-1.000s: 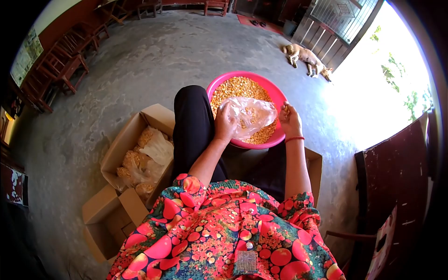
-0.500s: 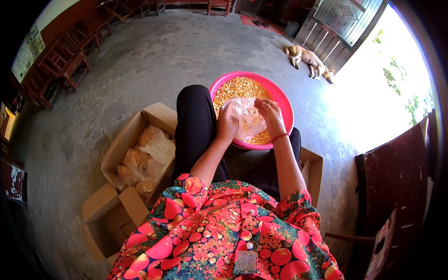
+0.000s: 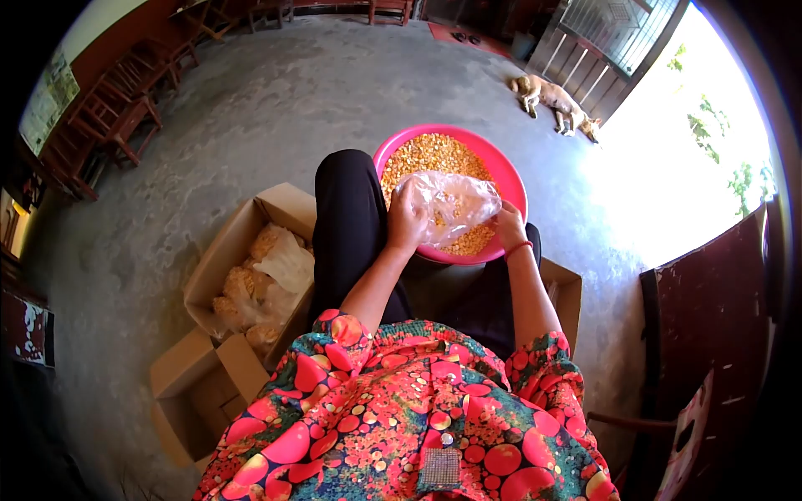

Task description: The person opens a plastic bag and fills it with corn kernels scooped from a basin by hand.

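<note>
A clear plastic bag (image 3: 455, 200) is stretched between my hands above a pink basin (image 3: 511, 179). Yellow corn kernels (image 3: 434, 153) fill much of the basin, and some show through the thin plastic. My left hand (image 3: 407, 219) is closed on the bag's left end. At the opposite end, my right hand (image 3: 510, 227), with a red bracelet at the wrist, pinches the plastic edge. The basin sits in front of me, by my knees.
On the left, a cardboard box (image 3: 219, 252) holds several filled plastic bags (image 3: 251, 288). An open carton (image 3: 180, 367) lies nearer me; another box (image 3: 568, 296) is right. A dog (image 3: 555, 98) lies by the door. Wooden chairs (image 3: 117, 117) line the left wall.
My right hand moved in over the bag, then back out to its right end, and the bag is now spread wider than half a second ago. My left hand kept its hold.
</note>
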The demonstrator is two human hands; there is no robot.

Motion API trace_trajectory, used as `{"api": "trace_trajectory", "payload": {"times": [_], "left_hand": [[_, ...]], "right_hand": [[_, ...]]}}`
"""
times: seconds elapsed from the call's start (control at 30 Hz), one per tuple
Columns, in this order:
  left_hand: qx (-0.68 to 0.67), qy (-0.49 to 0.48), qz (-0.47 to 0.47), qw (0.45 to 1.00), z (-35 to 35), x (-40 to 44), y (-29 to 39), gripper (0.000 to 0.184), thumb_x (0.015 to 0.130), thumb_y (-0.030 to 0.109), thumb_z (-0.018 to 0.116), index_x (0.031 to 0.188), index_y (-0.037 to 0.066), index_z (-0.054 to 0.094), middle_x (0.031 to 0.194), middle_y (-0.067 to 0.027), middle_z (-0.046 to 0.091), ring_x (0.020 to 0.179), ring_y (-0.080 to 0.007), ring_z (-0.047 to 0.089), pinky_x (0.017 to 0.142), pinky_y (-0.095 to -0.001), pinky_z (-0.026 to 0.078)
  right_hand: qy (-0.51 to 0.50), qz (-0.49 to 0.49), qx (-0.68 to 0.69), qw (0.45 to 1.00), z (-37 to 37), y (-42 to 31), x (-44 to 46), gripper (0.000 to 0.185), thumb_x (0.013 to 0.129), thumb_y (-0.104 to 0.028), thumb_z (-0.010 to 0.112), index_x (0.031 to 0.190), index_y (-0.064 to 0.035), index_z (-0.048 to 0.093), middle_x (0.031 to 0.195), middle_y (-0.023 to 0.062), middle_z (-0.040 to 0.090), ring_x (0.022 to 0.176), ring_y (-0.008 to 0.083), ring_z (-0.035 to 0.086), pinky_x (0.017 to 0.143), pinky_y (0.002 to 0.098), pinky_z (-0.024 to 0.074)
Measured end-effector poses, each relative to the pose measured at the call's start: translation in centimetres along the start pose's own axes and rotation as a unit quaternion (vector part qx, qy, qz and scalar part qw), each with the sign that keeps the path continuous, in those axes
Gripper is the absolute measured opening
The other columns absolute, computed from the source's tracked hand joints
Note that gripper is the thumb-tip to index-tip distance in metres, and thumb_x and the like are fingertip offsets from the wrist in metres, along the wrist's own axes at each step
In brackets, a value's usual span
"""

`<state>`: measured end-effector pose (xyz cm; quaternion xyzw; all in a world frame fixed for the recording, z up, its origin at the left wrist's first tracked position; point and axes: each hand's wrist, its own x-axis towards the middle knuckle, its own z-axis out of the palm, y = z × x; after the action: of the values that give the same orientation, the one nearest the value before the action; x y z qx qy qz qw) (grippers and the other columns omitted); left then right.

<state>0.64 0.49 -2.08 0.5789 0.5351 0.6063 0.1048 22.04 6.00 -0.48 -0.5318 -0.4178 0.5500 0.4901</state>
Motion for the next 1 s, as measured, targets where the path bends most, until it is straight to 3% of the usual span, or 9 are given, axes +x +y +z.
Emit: {"api": "trace_trajectory", "payload": {"times": [0.03,0.1,0.2,0.57,0.77,0.87,0.9,0.93,1.0], "left_hand": [[-0.006,-0.005,-0.008,1.0,0.0,0.0,0.1,0.052,0.062,-0.005,0.051,0.113,-0.003,0.042,0.109,-0.0218,0.046,0.104,-0.0346,0.044,0.091,-0.0368,0.035],[-0.012,-0.01,-0.016,1.0,0.1,0.1,0.1,0.053,0.062,-0.006,0.05,0.114,-0.003,0.042,0.11,-0.0219,0.046,0.105,-0.0346,0.044,0.091,-0.0367,0.035],[-0.014,0.0,-0.011,1.0,0.1,0.0,-0.2,0.049,0.063,-0.002,0.05,0.112,-0.003,0.045,0.111,-0.0196,0.049,0.105,-0.0313,0.046,0.091,-0.0339,0.036],[-0.011,-0.005,-0.029,1.0,0.2,0.0,0.0,0.048,0.064,-0.001,0.05,0.111,-0.003,0.045,0.112,-0.0198,0.048,0.107,-0.0309,0.045,0.092,-0.0341,0.035],[-0.002,-0.014,-0.037,0.999,0.3,0.0,-0.2,0.048,0.063,-0.001,0.05,0.111,-0.002,0.045,0.111,-0.0195,0.049,0.106,-0.031,0.045,0.091,-0.0341,0.035],[0.001,-0.005,-0.025,1.0,0.2,0.0,0.0,0.049,0.063,-0.001,0.05,0.112,-0.002,0.045,0.109,-0.0196,0.049,0.105,-0.0309,0.046,0.091,-0.0339,0.036],[0.001,-0.005,-0.025,1.0,0.2,0.0,0.0,0.049,0.063,-0.001,0.05,0.112,-0.002,0.045,0.109,-0.0196,0.049,0.105,-0.0309,0.046,0.091,-0.0339,0.036],[-0.009,0.006,-0.02,1.0,0.2,0.0,0.0,0.047,0.063,-0.001,0.05,0.11,-0.002,0.047,0.108,-0.0193,0.05,0.104,-0.0305,0.047,0.09,-0.0337,0.036],[-0.021,0.016,-0.016,1.0,0.1,0.1,0.2,0.045,0.063,-0.001,0.049,0.108,-0.001,0.048,0.106,-0.019,0.051,0.103,-0.03,0.047,0.09,-0.0335,0.037]], "right_hand": [[-0.028,0.01,-0.06,0.998,-0.2,0.5,-0.3,0.025,0.076,-0.003,0.047,0.099,-0.0024,0.056,0.08,0.006,0.059,0.069,0.0151,0.055,0.052,0.0238,0.0439],[-0.12,-0.23,-0.295,0.92,-2.4,7.0,4.7,0.03,0.076,-0.01,0.051,0.105,-0.0042,0.054,0.1,0.0089,0.059,0.089,0.022,0.056,0.071,0.0292,0.0458],[-0.159,-0.261,-0.49,0.816,-2.1,11.3,8.5,0.038,0.074,-0.018,0.054,0.11,-0.0071,0.051,0.115,0.0098,0.051,0.105,0.0234,0.048,0.089,0.0301,0.0367],[-0.341,-0.106,-0.624,0.695,2.9,4.5,-0.3,0.043,0.077,-0.026,0.054,0.115,-0.0076,0.048,0.118,0.0108,0.048,0.112,0.0256,0.041,0.097,0.0319,0.027],[-0.317,-0.173,-0.571,0.737,2.7,4.5,-0.5,0.041,0.078,-0.023,0.051,0.114,-0.0061,0.048,0.119,0.0123,0.047,0.112,0.025,0.04,0.098,0.0312,0.0242],[-0.246,-0.37,-0.577,0.686,1.3,5.4,1.1,0.038,0.078,-0.019,0.048,0.115,-0.0117,0.048,0.104,0.0102,0.055,0.096,0.0237,0.051,0.083,0.0333,0.0404],[-0.254,-0.108,-0.475,0.836,0.9,4.7,1.4,0.031,0.079,-0.022,0.048,0.109,-0.0132,0.049,0.088,0.0062,0.054,0.077,0.0183,0.051,0.065,0.0291,0.0403],[-0.237,0.164,-0.324,0.901,0.6,4.3,1.6,0.026,0.08,-0.025,0.048,0.103,-0.0146,0.051,0.073,0.0022,0.053,0.058,0.013,0.05,0.047,0.0249,0.0403],[-0.17,0.146,-0.215,0.95,2.2,1.0,-1.4,0.02,0.081,-0.027,0.047,0.097,-0.0159,0.051,0.066,-0.0014,0.046,0.051,0.0082,0.041,0.041,0.0207,0.0306]]}}
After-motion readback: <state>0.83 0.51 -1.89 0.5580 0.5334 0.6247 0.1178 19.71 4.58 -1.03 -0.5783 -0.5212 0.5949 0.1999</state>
